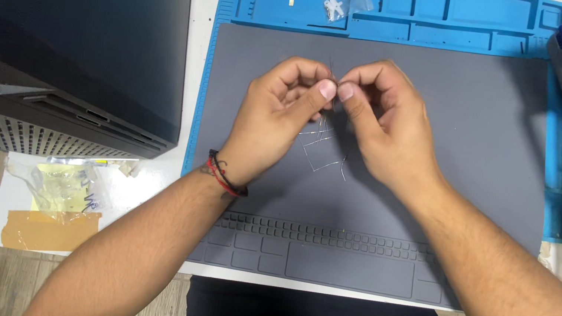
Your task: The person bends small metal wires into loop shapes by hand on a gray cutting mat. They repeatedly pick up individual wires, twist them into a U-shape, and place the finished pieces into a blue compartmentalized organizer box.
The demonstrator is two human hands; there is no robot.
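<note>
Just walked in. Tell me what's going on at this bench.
A person sits at a grey work mat and pinches a thin wire between the left hand and the right hand, held just above the mat. More short wire pieces lie on the mat under the hands. A small clear bag rests in the blue tray behind, and a dark computer case stands to the left.

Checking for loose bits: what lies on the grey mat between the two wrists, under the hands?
In the head view, a few thin wire pieces lie on the grey mat there; both hands pinch another thin wire.
</note>
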